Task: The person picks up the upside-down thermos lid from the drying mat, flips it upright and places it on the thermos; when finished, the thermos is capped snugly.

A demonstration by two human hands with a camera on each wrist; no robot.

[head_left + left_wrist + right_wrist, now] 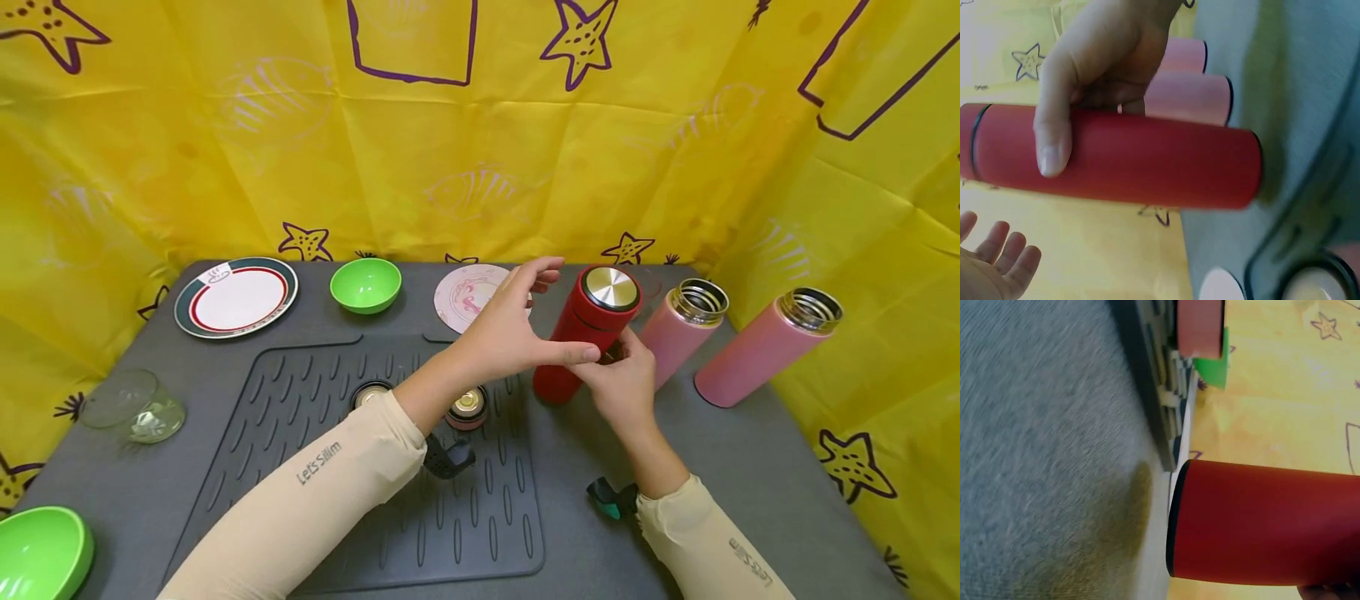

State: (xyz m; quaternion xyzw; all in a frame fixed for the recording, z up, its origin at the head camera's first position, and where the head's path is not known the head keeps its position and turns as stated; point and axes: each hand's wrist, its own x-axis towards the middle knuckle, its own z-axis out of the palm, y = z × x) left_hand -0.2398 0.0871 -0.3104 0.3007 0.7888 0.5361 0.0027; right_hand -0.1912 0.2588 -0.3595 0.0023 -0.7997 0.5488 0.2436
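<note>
A red thermos bottle (pixel 567 354) with a steel-topped lid (pixel 611 287) stands at the right of the mat. My right hand (pixel 628 383) grips its body from the right, with the thumb laid across it in the left wrist view. The bottle's black-edged base (pixel 1177 519) is close over the table. My left hand (pixel 506 329) is beside the lid, fingers spread and thumb stretched across in front of the bottle in the head view. Two pink bottles (pixel 765 354) without lids stand to the right, showing steel necks. Two round lids (pixel 467 407) lie upturned on the mat.
A dark ridged drying mat (pixel 480 546) covers the middle of the table. Behind it are a green-rimmed plate (pixel 238 300), a green bowl (pixel 366 286) and a pink patterned plate (pixel 453 300). A glass (pixel 153 412) lies at left; another green bowl (pixel 45 554) is near the front.
</note>
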